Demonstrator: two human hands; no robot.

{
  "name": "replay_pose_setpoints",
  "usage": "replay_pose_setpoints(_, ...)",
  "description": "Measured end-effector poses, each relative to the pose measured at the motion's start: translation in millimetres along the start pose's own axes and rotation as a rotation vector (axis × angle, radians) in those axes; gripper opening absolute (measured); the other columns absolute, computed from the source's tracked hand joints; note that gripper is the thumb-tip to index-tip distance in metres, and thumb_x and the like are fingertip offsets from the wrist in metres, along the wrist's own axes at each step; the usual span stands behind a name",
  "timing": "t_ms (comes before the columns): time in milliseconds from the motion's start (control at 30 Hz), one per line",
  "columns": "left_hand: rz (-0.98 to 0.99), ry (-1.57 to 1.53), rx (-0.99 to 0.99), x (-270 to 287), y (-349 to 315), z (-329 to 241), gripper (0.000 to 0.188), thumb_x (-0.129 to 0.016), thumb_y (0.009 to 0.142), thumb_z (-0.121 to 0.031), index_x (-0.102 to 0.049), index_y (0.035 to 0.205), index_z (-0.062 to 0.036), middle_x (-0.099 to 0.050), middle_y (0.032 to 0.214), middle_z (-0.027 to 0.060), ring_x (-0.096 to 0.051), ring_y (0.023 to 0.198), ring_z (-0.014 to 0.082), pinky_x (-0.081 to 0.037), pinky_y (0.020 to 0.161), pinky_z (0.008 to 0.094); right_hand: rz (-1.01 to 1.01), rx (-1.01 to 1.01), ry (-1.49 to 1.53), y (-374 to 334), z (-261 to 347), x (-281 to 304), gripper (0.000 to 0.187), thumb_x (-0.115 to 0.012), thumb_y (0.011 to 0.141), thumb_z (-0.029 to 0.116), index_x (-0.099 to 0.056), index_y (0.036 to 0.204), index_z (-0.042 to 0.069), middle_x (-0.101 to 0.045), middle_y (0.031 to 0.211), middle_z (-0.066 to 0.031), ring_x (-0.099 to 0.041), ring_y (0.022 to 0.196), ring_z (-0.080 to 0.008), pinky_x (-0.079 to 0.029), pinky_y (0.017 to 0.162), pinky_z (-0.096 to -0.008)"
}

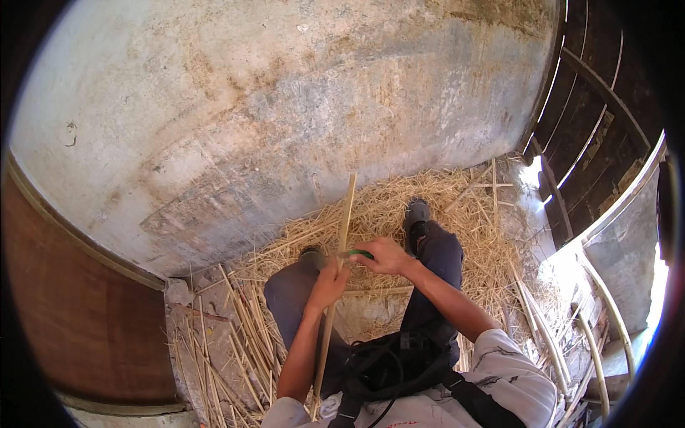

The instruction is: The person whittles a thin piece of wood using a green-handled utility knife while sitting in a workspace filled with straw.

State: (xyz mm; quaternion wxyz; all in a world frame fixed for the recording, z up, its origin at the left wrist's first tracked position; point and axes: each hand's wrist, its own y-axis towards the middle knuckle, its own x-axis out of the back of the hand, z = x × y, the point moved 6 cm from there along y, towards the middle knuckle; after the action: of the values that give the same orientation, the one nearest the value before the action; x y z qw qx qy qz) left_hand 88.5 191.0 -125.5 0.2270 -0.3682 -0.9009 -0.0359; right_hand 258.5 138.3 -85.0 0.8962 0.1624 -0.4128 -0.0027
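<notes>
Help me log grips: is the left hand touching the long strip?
Touching. The head view shows the left hand gripping the strip, which sticks out above and below it.

Floor (218, 331) w/ pale shavings (492, 265) all round, loose strips (251, 342) at L.

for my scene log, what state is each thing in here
long strip, held, slanting
green-handled tool, in hand, its end at the strip
left hand, closed around the strip
right hand, closed on the tool
pale shavings, loose, scattered
thin sticks, lying loose
wall, stained
</notes>
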Motion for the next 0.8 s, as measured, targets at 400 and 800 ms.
replay_pose_setpoints(400, 0.069, -0.043, -0.016, -4.2, 1.2, 20.1, 0.025, -0.054, 0.102, -0.023, -0.050, 0.106, 0.0011, -0.053, 0.071, 0.0103, -0.054, 0.066, 0.0185, -0.042, 0.059, 0.0407, -0.270, -0.219, -0.087, 4.3, -31.9, 30.6, 0.040, -0.058, 0.104, 0.045, -0.075, 0.108, 0.009, -0.067, 0.073, -0.0198, -0.068, 0.072, -0.0427, -0.052, 0.065, -0.0527)
replay_pose_setpoints(800, 0.459, -0.120, 0.035, -24.2, -15.2, 6.3, 0.015, -0.050, 0.106, -0.020, -0.049, 0.110, -0.0054, -0.044, 0.087, -0.0035, -0.042, 0.079, 0.0087, -0.041, 0.067, 0.0288, -0.630, -0.490, -0.116, -3.1, -74.4, 72.5, 0.038, -0.061, 0.103, 0.041, -0.073, 0.107, 0.005, -0.069, 0.076, -0.0241, -0.069, 0.074, -0.0470, -0.053, 0.067, -0.0555)
